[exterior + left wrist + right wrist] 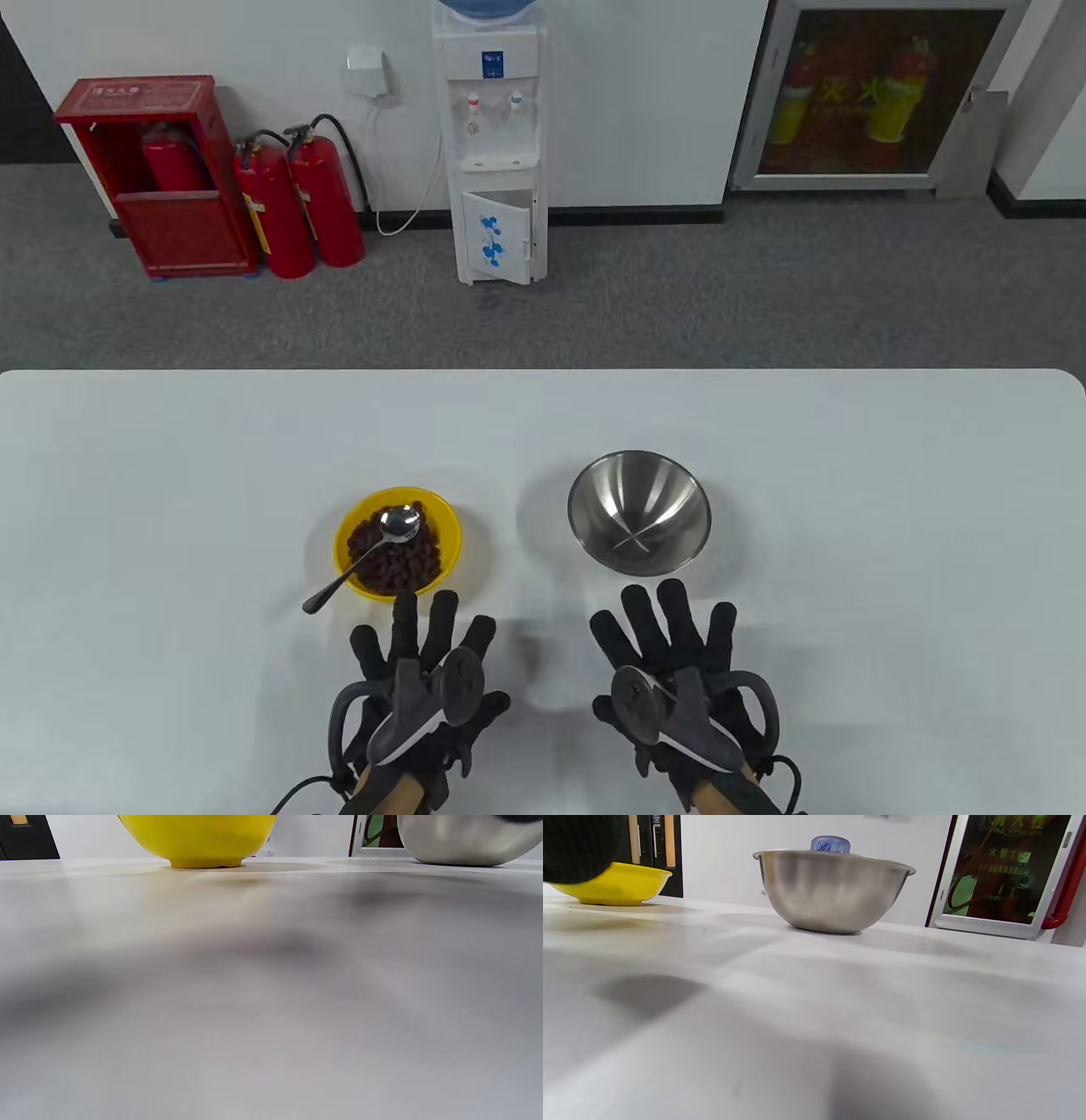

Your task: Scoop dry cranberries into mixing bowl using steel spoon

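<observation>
Table view, hands: left hand (424,671) and right hand (674,671) flat on the white table (848,509), fingers spread and released, nothing held.
Table view, spoon: steel spoon (365,556) resting in the yellow bowl (352,531), its bowl end on the dry cranberries (399,560), handle out over the rim.
Table view, long axis: diagonal, from the spoon's bowl end far and right down to the handle tip near and left; handle tip just ahead and to the left of the left fingertips (405,604).
Table view, nearer hand: left, by a clear margin; right hand well apart from the handle, directly below the mixing bowl (639,512).
Table view, target: mixing bowl just ahead of the right fingertips (670,594), no cranberries visible inside.
Left wrist view: yellow bowl's base (203,844) straight ahead beyond bare tabletop, mixing bowl's side (462,840) ahead to the right; spoon and fingers out of sight, grip impossible to tell here.
Right wrist view: mixing bowl (831,891) straight ahead, yellow bowl (619,885) ahead left, part hidden by a dark glove edge (581,844); finger state not readable here.
Step in hand, as judged: scooping not begun; short reach forward and left to the handle likely for the left hand.
</observation>
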